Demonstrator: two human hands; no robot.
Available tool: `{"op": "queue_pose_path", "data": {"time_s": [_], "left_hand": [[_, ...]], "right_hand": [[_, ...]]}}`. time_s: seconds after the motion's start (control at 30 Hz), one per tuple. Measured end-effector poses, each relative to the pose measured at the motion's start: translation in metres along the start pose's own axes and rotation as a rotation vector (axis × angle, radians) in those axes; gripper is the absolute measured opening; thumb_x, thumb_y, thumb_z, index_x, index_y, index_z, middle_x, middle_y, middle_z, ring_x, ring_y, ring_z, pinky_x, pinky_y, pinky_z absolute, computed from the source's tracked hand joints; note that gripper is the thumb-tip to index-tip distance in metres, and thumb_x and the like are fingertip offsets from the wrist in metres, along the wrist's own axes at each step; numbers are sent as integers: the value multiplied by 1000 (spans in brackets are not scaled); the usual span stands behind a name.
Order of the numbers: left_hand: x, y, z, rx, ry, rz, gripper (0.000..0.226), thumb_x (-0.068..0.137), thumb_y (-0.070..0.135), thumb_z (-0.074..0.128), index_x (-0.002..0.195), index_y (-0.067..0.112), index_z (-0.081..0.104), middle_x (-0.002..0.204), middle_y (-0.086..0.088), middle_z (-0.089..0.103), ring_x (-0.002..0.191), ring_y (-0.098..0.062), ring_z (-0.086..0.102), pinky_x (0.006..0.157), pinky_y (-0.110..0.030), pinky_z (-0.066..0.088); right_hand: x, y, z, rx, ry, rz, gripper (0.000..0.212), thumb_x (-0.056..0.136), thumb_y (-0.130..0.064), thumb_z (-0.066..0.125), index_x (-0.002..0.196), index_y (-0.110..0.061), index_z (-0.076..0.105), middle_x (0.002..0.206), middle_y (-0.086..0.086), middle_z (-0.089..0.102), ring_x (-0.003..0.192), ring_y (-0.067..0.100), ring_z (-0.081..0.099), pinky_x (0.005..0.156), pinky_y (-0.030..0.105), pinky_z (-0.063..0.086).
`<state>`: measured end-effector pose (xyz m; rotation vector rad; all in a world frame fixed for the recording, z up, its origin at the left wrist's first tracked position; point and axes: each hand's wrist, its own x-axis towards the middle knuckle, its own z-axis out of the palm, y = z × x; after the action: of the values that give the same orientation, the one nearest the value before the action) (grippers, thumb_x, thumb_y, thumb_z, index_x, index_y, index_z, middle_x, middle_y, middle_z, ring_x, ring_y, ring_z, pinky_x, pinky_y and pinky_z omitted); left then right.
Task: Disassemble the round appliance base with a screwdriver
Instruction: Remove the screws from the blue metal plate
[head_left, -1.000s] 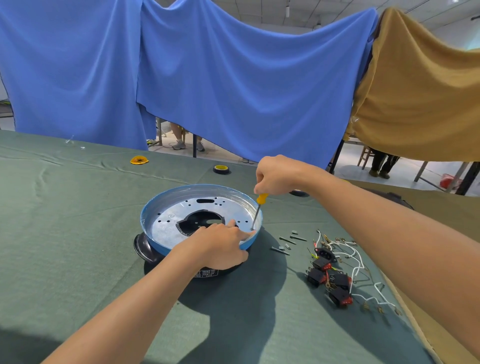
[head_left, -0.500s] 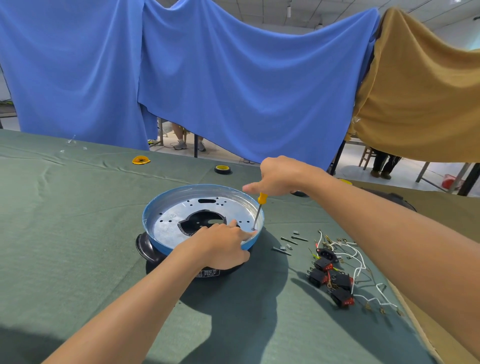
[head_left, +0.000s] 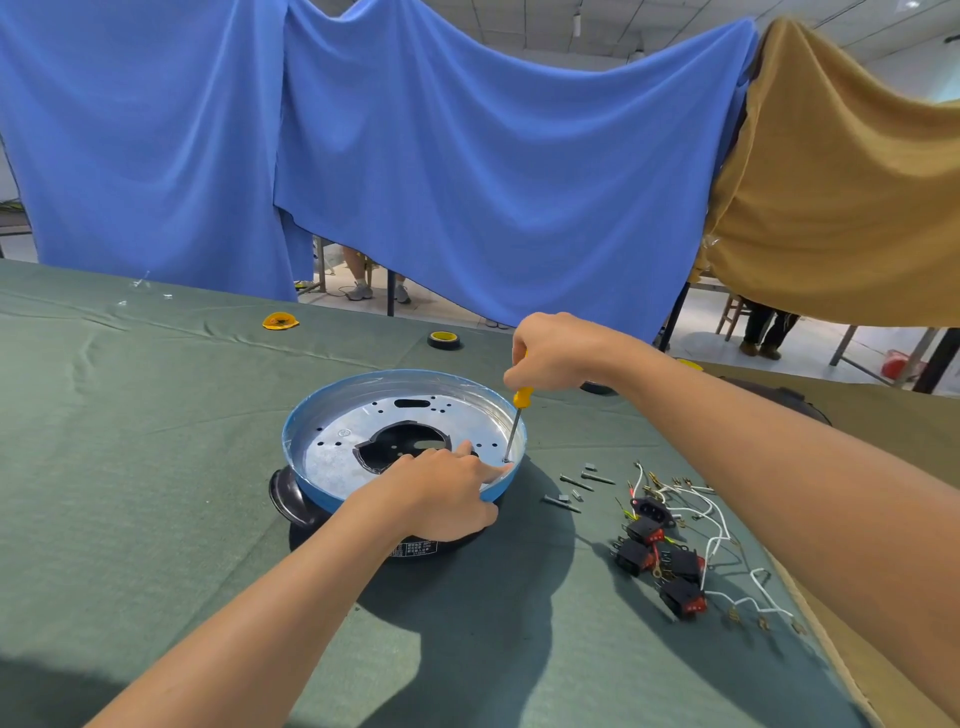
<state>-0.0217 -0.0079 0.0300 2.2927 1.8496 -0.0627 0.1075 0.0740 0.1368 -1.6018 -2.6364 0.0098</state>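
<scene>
The base (head_left: 332, 457) stands in the middle of the green table (head_left: 130, 467), its blue rim up and the metal plate showing inside. My right hand (head_left: 550, 353) is closed around the yellow handle of the screwdriver (head_left: 515, 423); the hand hides most of the handle. The shaft stands almost upright and its tip is on the plate at the near right edge, but the screw there is too small to make out. My left hand (head_left: 441, 491) lies over the near rim, fingers nearly straight, index finger beside the tip. It covers that part of the rim. Loose screws (head_left: 576, 486) lie right of the base, and black switches (head_left: 660, 556) with wires nearer to me.
</scene>
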Motion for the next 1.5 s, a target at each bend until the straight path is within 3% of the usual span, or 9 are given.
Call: {"op": "queue_pose_path", "data": {"time_s": [0.1,0.27,0.4,0.73,0.87,1.0,1.2,1.33,1.5], "left_hand": [[-1,0,0,0,-3,-3,54,97,44,39,149,42,26,155,-4,26,133,-36,37,103,-52,34],[-1,0,0,3,2,1,53,96,44,39,148,42,28,152,-4,29,131,-36,39,101,-52,35],[-1,0,1,5,16,1,53,96,44,39,147,42,29,140,-4,37,125,-35,42,95,-50,37],[-1,0,1,0,14,2,53,96,44,39,148,42,29,141,-4,37,125,-35,42,95,-49,38],[-1,0,0,-1,5,7,53,97,45,39,148,42,28,144,-4,35,126,-35,42,95,-50,38],[-1,0,0,-1,9,10,53,97,44,39,148,42,28,140,-5,37,125,-35,42,94,-50,38],[0,-1,0,-5,10,13,52,97,43,40,148,42,28,146,-5,34,126,-35,42,95,-50,39],[0,-1,2,0,14,0,52,96,44,39,147,42,30,145,-4,34,127,-35,40,97,-51,37],[1,-1,1,0,5,-4,53,96,45,40,148,41,29,150,-3,30,130,-35,39,99,-51,37]], "right_hand": [[-3,1,1,-44,37,26,42,90,-45,53,63,-13,47,58,1,45,53,17,42,49,27,33],[-1,1,-1,29,-20,-32,18,86,-28,61,92,-11,66,82,8,62,65,16,52,48,24,39],[-2,1,-1,-56,18,3,47,90,-50,55,63,-13,48,59,0,42,54,16,38,48,28,31],[-2,1,2,-105,72,52,39,89,-45,57,66,-14,48,64,0,46,57,17,40,51,27,30],[-1,0,1,37,14,-19,20,84,-25,64,97,-10,67,91,12,65,69,18,52,54,24,40],[1,0,3,-57,84,35,46,88,-58,52,69,-16,52,69,0,53,64,19,49,54,29,37],[3,1,2,71,81,3,27,81,-26,61,95,-3,67,84,16,65,66,20,47,55,27,37],[2,3,7,-39,119,67,59,81,-70,50,60,-15,42,59,-1,43,54,17,40,49,29,29],[5,4,8,97,103,1,34,84,-30,58,95,2,65,80,22,60,66,20,40,57,31,33]]}}
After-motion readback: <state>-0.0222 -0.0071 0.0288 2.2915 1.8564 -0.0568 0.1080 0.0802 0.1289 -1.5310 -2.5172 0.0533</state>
